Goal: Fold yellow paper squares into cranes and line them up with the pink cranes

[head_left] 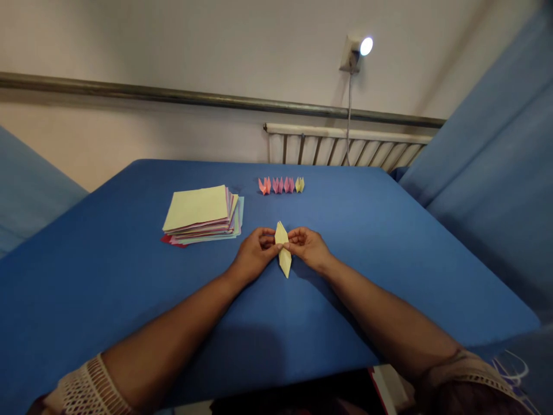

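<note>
Between my hands is a pale yellow folded paper (283, 253), long and narrow with a pointed tip at each end. My left hand (258, 252) pinches its left edge near the middle, thumb on top. From the other side, my right hand (309, 248) grips it the same way, and the two thumb tips almost meet. Further back stand several small folded paper figures in a row: an orange one (264, 185), two pinkish-purple ones (277, 185) and a yellow one (299, 184).
A stack of coloured paper sheets (196, 208), pale yellow on top, lies left of my hands. The blue-covered table (108, 242) runs back toward a wall with a metal rail (173, 94). A cord (349, 109) hangs from a socket. Blue curtains (488, 115) flank the table.
</note>
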Available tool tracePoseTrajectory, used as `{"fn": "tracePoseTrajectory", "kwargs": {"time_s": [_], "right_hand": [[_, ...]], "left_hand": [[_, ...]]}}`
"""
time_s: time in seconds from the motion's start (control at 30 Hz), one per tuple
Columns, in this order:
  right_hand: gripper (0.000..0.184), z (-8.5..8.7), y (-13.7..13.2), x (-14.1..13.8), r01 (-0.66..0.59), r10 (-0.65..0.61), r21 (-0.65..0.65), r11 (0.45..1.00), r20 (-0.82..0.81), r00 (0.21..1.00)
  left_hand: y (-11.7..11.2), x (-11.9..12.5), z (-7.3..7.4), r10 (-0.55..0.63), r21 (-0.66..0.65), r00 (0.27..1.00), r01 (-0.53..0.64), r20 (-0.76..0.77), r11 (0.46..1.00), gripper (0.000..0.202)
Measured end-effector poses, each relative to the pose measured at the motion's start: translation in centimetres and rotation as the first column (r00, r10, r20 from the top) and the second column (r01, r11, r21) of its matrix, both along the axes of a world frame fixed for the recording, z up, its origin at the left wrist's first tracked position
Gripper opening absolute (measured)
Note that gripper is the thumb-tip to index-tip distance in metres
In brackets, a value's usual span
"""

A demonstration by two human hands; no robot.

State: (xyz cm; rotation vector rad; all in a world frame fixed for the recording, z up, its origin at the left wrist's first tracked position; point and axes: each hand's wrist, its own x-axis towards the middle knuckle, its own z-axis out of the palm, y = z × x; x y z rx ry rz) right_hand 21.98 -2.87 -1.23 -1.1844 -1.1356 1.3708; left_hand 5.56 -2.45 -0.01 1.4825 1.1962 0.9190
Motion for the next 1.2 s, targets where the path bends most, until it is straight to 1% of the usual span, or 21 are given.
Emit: {"fn": "tracePoseTrajectory", "kwargs": {"time_s": [0.07, 0.1, 0.23, 0.33, 0.4, 0.53, 0.63, 0.7, 0.77, 0.8, 0.87, 0.97, 1.03, 1.1, 1.13, 1.17, 1.2], "right_hand": [[0.030, 0.3, -0.2, -0.1, 0.012, -0.010, 0.030, 0.999, -0.072, 0.997], [0.030, 0.4, -0.3, -0.2, 0.009, -0.006, 0.042, 0.999, -0.078, 0.997], [0.033, 0.8, -0.8, -0.2, -0.024, 0.026, 0.044, 0.999, -0.046, 0.999], [0.033, 1.1, -1.1, -0.2, 0.007, -0.005, 0.029, 1.000, -0.069, 0.998], [0.032, 1.2, -1.1, -0.3, 0.027, -0.023, 0.044, 0.999, -0.072, 0.997], [0.029, 0.7, -1.0, -0.5, 0.052, -0.049, 0.088, 0.995, -0.042, 0.998], [0.028, 0.3, -1.0, -0.5, 0.114, -0.120, 0.146, 0.983, 0.029, 0.992], [0.026, 0.3, -1.2, -0.4, 0.160, -0.189, 0.227, 0.961, 0.116, 0.975], [0.022, 0.7, -1.5, -0.1, 0.155, -0.253, 0.344, 0.926, 0.261, 0.932], [0.020, 1.0, -1.7, 0.1, 0.128, -0.283, 0.406, 0.905, 0.349, 0.893], [0.017, 1.6, -2.2, 0.5, 0.037, -0.342, 0.509, 0.860, 0.520, 0.783], [0.021, 2.4, -2.8, 0.7, -0.146, -0.385, 0.576, 0.805, 0.693, 0.610], [0.026, 2.8, -3.2, 0.6, -0.259, -0.382, 0.572, 0.779, 0.759, 0.527], [0.030, 3.0, -3.5, 0.4, -0.323, -0.374, 0.557, 0.765, 0.793, 0.481], [0.031, 3.1, -3.6, 0.3, -0.338, -0.363, 0.550, 0.763, 0.798, 0.481], [0.030, 3.1, -3.7, 0.2, -0.348, -0.345, 0.546, 0.762, 0.797, 0.496], [0.029, 3.1, -3.8, 0.2, -0.353, -0.324, 0.548, 0.758, 0.786, 0.527]], "left_hand": [[-0.1, 0.2, 0.4, 0.033, -0.125, 0.987, -0.013, 0.156, 0.992, 0.048], [-0.2, 0.2, 0.7, 0.054, -0.162, 0.978, -0.021, 0.203, 0.987, 0.048], [-0.7, 0.5, 1.7, 0.139, -0.208, 0.945, -0.078, 0.296, 0.975, 0.047], [-1.0, 0.6, 1.9, 0.169, -0.204, 0.932, -0.107, 0.321, 0.973, 0.044], [-1.0, 0.7, 1.9, 0.178, -0.195, 0.931, -0.120, 0.318, 0.974, 0.043], [-0.9, 0.7, 1.6, 0.171, -0.169, 0.938, -0.124, 0.301, 0.978, 0.041], [-0.8, 0.8, 1.3, 0.140, -0.119, 0.947, -0.109, 0.289, 0.987, 0.035], [-0.9, 0.9, 1.2, 0.125, -0.085, 0.958, -0.106, 0.258, 0.991, 0.033], [-1.0, 0.9, 1.2, 0.108, -0.056, 0.970, -0.098, 0.217, 0.994, 0.033], [-1.1, 0.9, 1.3, 0.097, -0.043, 0.974, -0.090, 0.203, 0.995, 0.033], [-1.4, 0.9, 1.6, 0.073, -0.025, 0.977, -0.069, 0.202, 0.997, 0.033], [-2.0, 1.0, 2.0, 0.040, -0.033, 0.971, -0.034, 0.236, 0.999, 0.032], [-2.1, 1.1, 2.0, 0.012, -0.062, 0.962, 0.005, 0.272, 0.998, 0.032], [-2.1, 1.0, 1.9, -0.003, -0.096, 0.947, 0.036, 0.321, 0.995, 0.031], [-1.9, 1.0, 1.7, 0.003, -0.110, 0.939, 0.037, 0.344, 0.993, 0.031], [-1.8, 0.9, 1.6, 0.016, -0.122, 0.934, 0.029, 0.357, 0.992, 0.031], [-1.5, 0.8, 1.4, 0.032, -0.130, 0.933, 0.016, 0.359, 0.991, 0.032]]}}
